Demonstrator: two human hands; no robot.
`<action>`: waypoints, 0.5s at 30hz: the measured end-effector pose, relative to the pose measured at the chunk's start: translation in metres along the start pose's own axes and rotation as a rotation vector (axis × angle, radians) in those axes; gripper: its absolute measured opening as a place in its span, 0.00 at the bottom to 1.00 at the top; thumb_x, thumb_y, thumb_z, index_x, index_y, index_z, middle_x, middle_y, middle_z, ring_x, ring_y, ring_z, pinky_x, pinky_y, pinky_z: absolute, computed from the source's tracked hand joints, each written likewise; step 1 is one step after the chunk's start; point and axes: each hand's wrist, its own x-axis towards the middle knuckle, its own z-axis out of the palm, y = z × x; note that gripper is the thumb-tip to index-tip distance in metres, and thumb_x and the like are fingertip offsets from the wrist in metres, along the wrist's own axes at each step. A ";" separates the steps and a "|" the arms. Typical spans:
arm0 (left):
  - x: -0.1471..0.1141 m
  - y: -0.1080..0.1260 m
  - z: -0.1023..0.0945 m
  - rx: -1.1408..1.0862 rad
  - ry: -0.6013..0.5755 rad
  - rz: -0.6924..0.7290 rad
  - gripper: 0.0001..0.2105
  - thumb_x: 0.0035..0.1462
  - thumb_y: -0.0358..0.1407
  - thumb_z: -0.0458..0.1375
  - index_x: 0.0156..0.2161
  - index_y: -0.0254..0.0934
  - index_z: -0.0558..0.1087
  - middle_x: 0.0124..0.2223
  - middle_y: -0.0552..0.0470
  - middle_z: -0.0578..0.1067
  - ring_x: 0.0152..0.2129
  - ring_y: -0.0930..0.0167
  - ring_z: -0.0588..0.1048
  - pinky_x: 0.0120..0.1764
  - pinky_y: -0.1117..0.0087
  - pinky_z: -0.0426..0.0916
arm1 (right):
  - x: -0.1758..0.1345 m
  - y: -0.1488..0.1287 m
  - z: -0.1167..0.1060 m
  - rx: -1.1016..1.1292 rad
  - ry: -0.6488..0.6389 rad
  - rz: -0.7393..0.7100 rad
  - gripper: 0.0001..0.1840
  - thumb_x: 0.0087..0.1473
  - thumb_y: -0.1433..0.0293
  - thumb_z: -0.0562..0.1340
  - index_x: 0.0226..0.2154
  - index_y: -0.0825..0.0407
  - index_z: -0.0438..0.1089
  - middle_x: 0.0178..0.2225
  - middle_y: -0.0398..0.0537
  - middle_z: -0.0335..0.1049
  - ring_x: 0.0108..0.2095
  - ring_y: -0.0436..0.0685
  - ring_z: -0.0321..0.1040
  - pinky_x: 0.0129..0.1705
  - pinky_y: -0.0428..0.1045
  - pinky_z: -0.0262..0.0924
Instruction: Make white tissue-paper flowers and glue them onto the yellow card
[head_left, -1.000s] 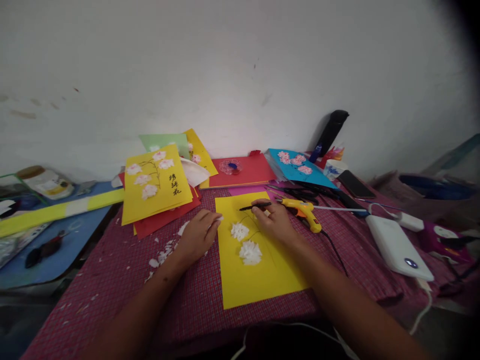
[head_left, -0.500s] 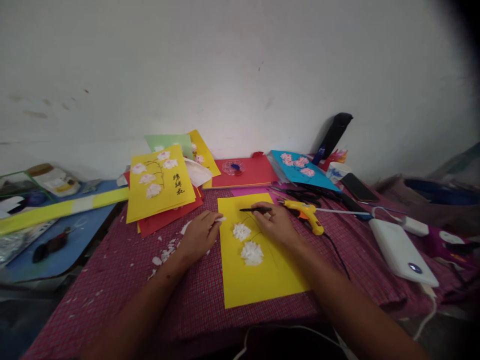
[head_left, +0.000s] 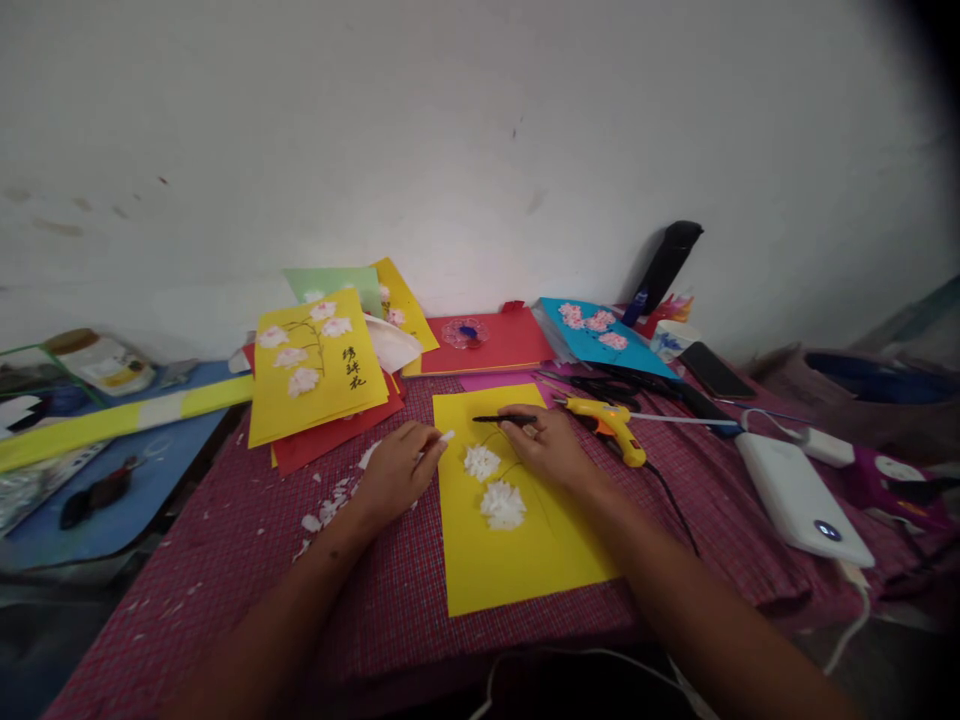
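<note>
My left hand (head_left: 399,470) is beside the left edge of a yellow sheet (head_left: 487,575), pinching a small white paper petal (head_left: 448,437) between thumb and finger. Over the upper part of that sheet, my right hand (head_left: 546,442) grips a slim black pen-like tool (head_left: 491,419), whose tip points left. Whether it is a pen or tweezers I cannot tell. Below the tool, two white paper flowers, a smaller one (head_left: 481,462) and a larger one (head_left: 503,506), sit on the sheet near thin drawn stems. Loose white petals (head_left: 328,510) lie on the checked cloth, partly behind my left forearm.
A yellow glue gun (head_left: 611,428) with its cord rests right of the sheet. Farther right are a phone (head_left: 716,372) and a white power bank (head_left: 799,500). Finished flower cards (head_left: 311,385) are stacked at back left, a blue card (head_left: 604,340) at back right.
The view has shifted slightly. My left hand still pinches the petal, now tilted a little higher. The black tool in my right hand has moved only slightly.
</note>
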 end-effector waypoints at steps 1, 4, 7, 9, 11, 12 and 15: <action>0.000 0.000 0.000 -0.001 0.000 0.005 0.10 0.69 0.39 0.49 0.41 0.37 0.71 0.39 0.48 0.75 0.38 0.66 0.73 0.42 0.65 0.67 | 0.000 0.000 0.000 -0.001 -0.002 -0.002 0.12 0.57 0.67 0.62 0.42 0.46 0.78 0.39 0.48 0.81 0.35 0.60 0.77 0.36 0.53 0.70; 0.000 -0.001 0.001 -0.004 -0.003 0.020 0.11 0.70 0.38 0.48 0.42 0.37 0.72 0.39 0.48 0.75 0.39 0.66 0.73 0.43 0.64 0.67 | 0.000 0.000 -0.001 -0.005 -0.003 -0.001 0.12 0.57 0.67 0.62 0.43 0.46 0.78 0.40 0.48 0.81 0.35 0.60 0.77 0.36 0.53 0.70; 0.000 -0.005 0.003 0.000 -0.002 0.018 0.10 0.69 0.38 0.49 0.44 0.38 0.72 0.40 0.48 0.75 0.39 0.66 0.73 0.44 0.64 0.67 | 0.000 -0.003 -0.001 -0.016 0.001 -0.006 0.11 0.57 0.67 0.62 0.42 0.46 0.78 0.39 0.48 0.81 0.35 0.60 0.77 0.37 0.54 0.71; 0.000 -0.006 0.004 0.005 0.002 0.013 0.10 0.69 0.37 0.50 0.45 0.38 0.72 0.41 0.47 0.75 0.40 0.66 0.74 0.44 0.64 0.68 | 0.000 -0.004 -0.001 -0.023 0.000 -0.024 0.11 0.56 0.68 0.62 0.42 0.45 0.78 0.40 0.48 0.81 0.37 0.61 0.77 0.40 0.55 0.71; -0.001 -0.007 0.004 0.006 0.007 0.016 0.09 0.68 0.36 0.50 0.45 0.37 0.72 0.42 0.47 0.76 0.40 0.65 0.74 0.44 0.63 0.68 | 0.000 -0.004 -0.001 -0.024 -0.002 -0.042 0.12 0.56 0.68 0.62 0.42 0.44 0.78 0.41 0.48 0.81 0.39 0.61 0.77 0.42 0.56 0.71; -0.001 -0.007 0.004 0.004 0.009 0.020 0.09 0.68 0.36 0.51 0.45 0.37 0.72 0.42 0.46 0.76 0.41 0.65 0.74 0.45 0.63 0.69 | 0.000 -0.003 -0.001 -0.026 -0.004 -0.050 0.12 0.56 0.68 0.62 0.42 0.44 0.78 0.41 0.48 0.81 0.40 0.61 0.77 0.43 0.56 0.71; -0.001 -0.007 0.005 -0.003 0.017 0.028 0.09 0.67 0.35 0.51 0.45 0.37 0.72 0.42 0.46 0.76 0.41 0.65 0.74 0.45 0.63 0.69 | 0.001 0.000 -0.001 -0.051 0.006 -0.049 0.13 0.56 0.69 0.62 0.43 0.44 0.78 0.43 0.49 0.80 0.42 0.61 0.77 0.44 0.56 0.71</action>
